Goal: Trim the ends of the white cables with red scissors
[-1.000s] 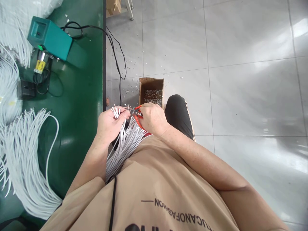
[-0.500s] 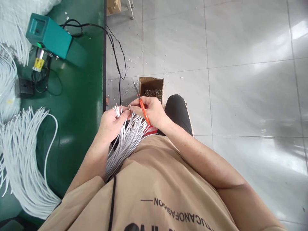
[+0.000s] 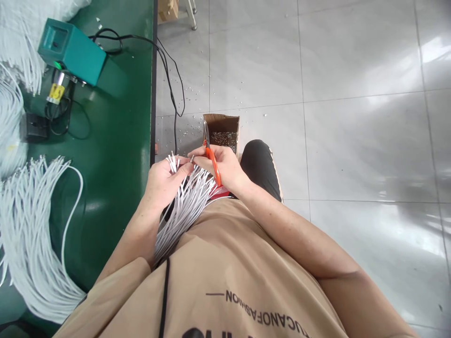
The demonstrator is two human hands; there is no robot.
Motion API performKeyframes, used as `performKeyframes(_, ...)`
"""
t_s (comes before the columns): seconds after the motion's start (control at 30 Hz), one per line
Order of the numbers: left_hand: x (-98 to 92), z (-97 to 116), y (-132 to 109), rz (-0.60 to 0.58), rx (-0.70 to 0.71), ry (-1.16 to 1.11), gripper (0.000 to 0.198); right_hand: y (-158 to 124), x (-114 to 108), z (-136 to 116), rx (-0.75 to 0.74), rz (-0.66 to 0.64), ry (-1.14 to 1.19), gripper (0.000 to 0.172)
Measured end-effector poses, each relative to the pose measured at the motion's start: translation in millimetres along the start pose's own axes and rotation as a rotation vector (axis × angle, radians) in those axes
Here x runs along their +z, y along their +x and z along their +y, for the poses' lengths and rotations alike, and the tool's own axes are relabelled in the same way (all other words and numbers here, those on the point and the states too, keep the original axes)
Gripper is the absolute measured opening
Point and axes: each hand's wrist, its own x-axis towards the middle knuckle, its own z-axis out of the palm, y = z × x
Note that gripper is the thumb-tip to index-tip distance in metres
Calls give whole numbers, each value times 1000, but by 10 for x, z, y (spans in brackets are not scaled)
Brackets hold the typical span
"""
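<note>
A bundle of white cables lies across my lap, several ends poking up through my left hand. That hand is closed round them, its thumb and fingertips pinching one cable end. My right hand is closed on orange-handled scissors, which lie against the palm with the blades pointing away from me. Its thumb and forefinger meet the same cable end at my left fingertips. Whether the right fingertips grip that end too is hard to see.
Below my hands stands a cardboard box holding small scraps. At left, a green table bears a teal device, a black block and more white cables. A black cord hangs over the table edge. Scraps dot the floor.
The scissors have turned more upright, their tips swinging right towards the box. My right fingertips have shifted slightly, and the pinched cable end shows more clearly. My left hand keeps its hold.
</note>
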Motion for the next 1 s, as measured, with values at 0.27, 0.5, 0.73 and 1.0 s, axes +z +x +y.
performKeyframes(0.27, -5, -8, -4, -12, -43, -121, 30, -60, 50, 57, -63, 147, -220, 15)
performKeyframes(0.5, 69, -11, -9, 77, -16, -167, 22, -93, 73, 56, -260, 241, -516, 7)
performKeyframes(0.73, 52, -123, 44, 155, 34, -162, 21, -150, 145, 103, -478, 118, -527, 6)
performKeyframes(1.0, 40, -199, 105, 112, -91, -281, 33, -10, 105, 91, -134, 218, -200, 22)
